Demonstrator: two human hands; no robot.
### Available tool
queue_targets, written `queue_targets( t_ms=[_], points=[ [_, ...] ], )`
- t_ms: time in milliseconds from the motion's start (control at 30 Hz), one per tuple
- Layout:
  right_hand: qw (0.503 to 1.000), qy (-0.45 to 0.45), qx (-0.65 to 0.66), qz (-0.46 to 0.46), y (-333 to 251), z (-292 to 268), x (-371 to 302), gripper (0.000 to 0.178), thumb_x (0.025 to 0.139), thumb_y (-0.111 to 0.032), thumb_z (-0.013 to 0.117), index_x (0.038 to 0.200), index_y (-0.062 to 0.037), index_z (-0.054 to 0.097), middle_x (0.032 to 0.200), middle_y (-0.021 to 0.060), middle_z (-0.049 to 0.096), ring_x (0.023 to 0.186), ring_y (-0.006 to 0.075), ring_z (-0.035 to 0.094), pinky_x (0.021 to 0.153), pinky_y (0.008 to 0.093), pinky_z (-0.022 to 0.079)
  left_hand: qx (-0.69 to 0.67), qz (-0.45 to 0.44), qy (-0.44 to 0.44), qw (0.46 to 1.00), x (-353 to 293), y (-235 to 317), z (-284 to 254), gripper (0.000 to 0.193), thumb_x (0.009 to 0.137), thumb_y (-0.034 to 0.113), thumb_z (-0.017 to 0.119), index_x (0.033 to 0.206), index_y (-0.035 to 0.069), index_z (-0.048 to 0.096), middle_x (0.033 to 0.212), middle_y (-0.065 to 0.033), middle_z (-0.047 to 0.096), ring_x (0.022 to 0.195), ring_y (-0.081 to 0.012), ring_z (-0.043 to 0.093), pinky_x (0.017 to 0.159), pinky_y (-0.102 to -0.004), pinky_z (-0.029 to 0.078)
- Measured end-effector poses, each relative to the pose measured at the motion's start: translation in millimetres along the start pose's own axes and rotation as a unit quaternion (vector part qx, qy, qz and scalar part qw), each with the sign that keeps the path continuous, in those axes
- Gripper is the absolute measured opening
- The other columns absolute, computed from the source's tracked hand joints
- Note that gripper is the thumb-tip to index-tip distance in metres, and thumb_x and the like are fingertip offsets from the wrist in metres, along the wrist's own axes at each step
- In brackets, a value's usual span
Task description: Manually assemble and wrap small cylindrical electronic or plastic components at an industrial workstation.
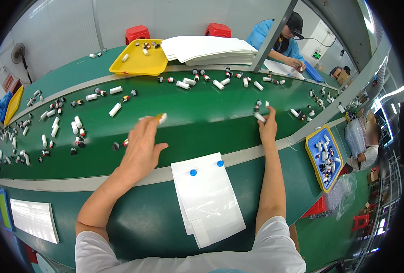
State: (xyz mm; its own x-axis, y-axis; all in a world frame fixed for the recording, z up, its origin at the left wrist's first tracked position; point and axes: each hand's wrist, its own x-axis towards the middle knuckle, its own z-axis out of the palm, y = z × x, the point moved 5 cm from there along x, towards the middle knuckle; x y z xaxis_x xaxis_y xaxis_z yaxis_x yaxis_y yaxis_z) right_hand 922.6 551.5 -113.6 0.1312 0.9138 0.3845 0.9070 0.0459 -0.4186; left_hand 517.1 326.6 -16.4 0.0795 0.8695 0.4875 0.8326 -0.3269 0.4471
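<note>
My left hand point(140, 148) reaches over the green conveyor belt, its fingers stretched out and the thumb apart. Beside its fingertips is a small white and yellowish part point(163, 118), blurred; whether the fingers touch it I cannot tell. A black and red capped part point(116, 146) lies left of this hand. Farther right, my right hand point(269, 129) has its thumb and fingers around a small white cylinder point(259, 117). Just past it are a dark part point(257, 105) and a small white piece point(267, 103) at a fingertip.
Many white cylinders and black-capped parts lie along the belt point(188, 132). Near me are a white sheet point(211, 200) and two blue knobs point(193, 173). A yellow tray point(140, 67) and stacked white sheets point(211, 49) stand behind; a parts tray point(310, 152) is right. A co-worker point(281, 41) sits across.
</note>
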Motion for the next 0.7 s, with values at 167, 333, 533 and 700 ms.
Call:
queue_targets(
  t_ms=[167, 333, 533, 700],
  points=[
    [0.877, -0.278, 0.354, -0.166, -173, -37, -61, 0.080, 0.081, 0.007, 0.070, 0.148, -0.0083, 0.028, 0.095, 0.0145, 0.071, 0.085, 0.0224, 0.069, 0.076, 0.0316, 0.053, -0.138, -0.008, -0.005, 0.990, -9, 5, 16, 0.048, 0.086, -0.006, 0.064, 0.130, -0.005, 0.047, 0.121, -0.0285, 0.058, 0.109, -0.0423, 0.056, 0.092, -0.0471, 0.047],
    [0.739, -0.381, 0.528, -0.173, -247, -85, -138, 0.081, 0.081, 0.011, 0.070, 0.148, -0.0048, 0.027, 0.102, 0.0139, 0.070, 0.092, 0.0169, 0.068, 0.079, 0.0288, 0.053, -0.184, -0.055, -0.092, 0.977, -2, 18, 18, 0.049, 0.086, -0.004, 0.067, 0.133, 0.001, 0.054, 0.107, -0.0127, 0.071, 0.098, -0.0237, 0.067, 0.087, -0.0338, 0.052],
    [0.663, -0.287, 0.691, -0.039, -239, -90, -141, 0.069, 0.086, 0.004, 0.070, 0.142, -0.0019, 0.030, 0.108, 0.0171, 0.067, 0.107, 0.0268, 0.066, 0.089, 0.0364, 0.054, -0.268, -0.074, -0.102, 0.955, 1, 31, 13, 0.039, 0.083, 0.010, 0.078, 0.117, -0.001, 0.062, 0.082, -0.0103, 0.071, 0.077, -0.0110, 0.065, 0.066, -0.0291, 0.052],
    [0.573, -0.317, 0.755, -0.041, -243, -84, -155, 0.059, 0.092, -0.003, 0.065, 0.139, -0.0030, 0.030, 0.118, 0.0186, 0.063, 0.118, 0.0323, 0.060, 0.098, 0.0434, 0.050, -0.130, -0.050, -0.048, 0.989, 3, 37, 9, 0.039, 0.082, 0.016, 0.081, 0.106, 0.000, 0.055, 0.079, -0.0089, 0.070, 0.075, -0.0119, 0.066, 0.064, -0.0298, 0.050]
  ],
)
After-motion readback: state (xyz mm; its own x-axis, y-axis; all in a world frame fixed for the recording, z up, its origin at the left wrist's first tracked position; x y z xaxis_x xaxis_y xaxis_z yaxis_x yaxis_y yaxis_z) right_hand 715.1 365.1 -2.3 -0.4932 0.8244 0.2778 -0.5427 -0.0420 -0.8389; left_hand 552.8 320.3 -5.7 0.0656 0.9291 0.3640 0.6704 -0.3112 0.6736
